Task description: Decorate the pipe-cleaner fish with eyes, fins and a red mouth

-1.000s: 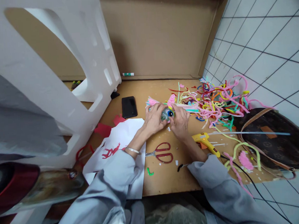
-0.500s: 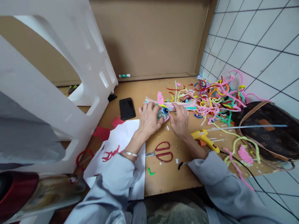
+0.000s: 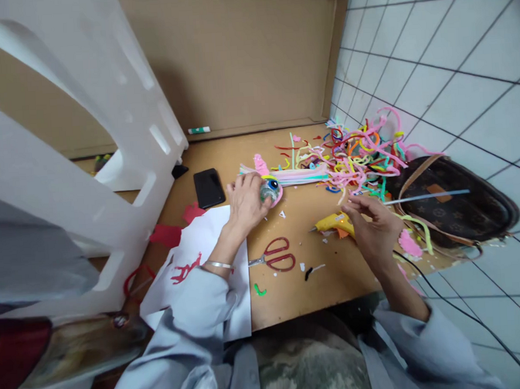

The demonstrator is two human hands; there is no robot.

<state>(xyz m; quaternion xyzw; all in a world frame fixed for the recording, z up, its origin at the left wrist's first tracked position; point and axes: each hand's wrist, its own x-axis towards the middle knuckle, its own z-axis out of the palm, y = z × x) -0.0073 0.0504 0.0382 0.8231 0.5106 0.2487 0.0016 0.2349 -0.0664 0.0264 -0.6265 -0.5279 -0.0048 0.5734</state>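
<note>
My left hand (image 3: 248,201) is curled over a small craft piece (image 3: 269,189) on the table, steadying it. The piece has a clear, rounded body, a blue-and-black eye and a pink rim; its left part hides under my fingers. Directly behind it, a bundle of pastel pipe cleaners (image 3: 303,176) lies lengthwise. My right hand (image 3: 375,228) is over the handle end of a yellow glue gun (image 3: 332,222), thumb and forefinger slightly apart with nothing visible between them. Its other fingers are curled. Red-handled scissors (image 3: 279,255) rest on the table between my forearms.
A tangle of colourful pipe cleaners (image 3: 363,153) is heaped at the back right, beside a brown handbag (image 3: 454,200). A black phone (image 3: 209,188) and white paper (image 3: 214,238) lie to the left. A white plastic stool (image 3: 148,90) borders the left side. The gun's black cord (image 3: 452,306) trails right.
My right hand has left the craft piece and moved right and toward me, over the glue gun. My left hand stays on the piece. The view has shifted slightly right.
</note>
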